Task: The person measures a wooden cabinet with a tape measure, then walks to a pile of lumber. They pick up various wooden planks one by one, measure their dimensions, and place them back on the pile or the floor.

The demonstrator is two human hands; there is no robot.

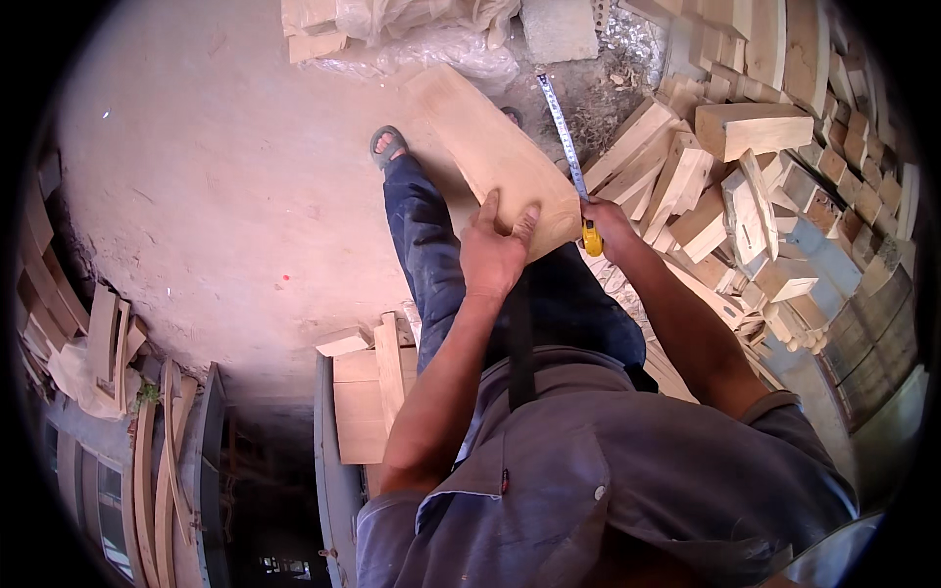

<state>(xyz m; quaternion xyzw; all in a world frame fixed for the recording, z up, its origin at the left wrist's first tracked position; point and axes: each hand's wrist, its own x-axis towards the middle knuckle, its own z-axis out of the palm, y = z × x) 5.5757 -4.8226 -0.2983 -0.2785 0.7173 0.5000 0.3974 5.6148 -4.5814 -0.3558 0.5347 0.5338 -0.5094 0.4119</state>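
1 broad, pale wooden plank (495,147), slanted over the floor (225,186), near end in front of the thighs, far end toward the floor's upper edge. Contact between far end and floor: cannot tell. On the near end, left hand (493,257), thumb and forefinger parted on the upper face, probably to steady it; any clasp underneath by the other fingers: cannot tell. Just beside the plank's right near corner, right hand (610,230), closed around a yellow tape measure (592,240), likely held by the case to leave the blade (562,127) free. Blade drawn out along the plank's right side, near it by the hand, farther apart toward the tip.

Below, 2 legs in dark trousers (421,225), set apart, probably for balance; 1 grey slipper (387,145) left of the plank. Along the floor's right edge, a heap of wood offcuts (686,176), in no evident order. At the upper edge, a grey concrete block (559,29) beside clear plastic sheeting (431,54), perhaps a timber cover. At the lower edge, stacked boards (358,407); toward the lower left corner, long curved strips (162,461), side by side, likely to save room.
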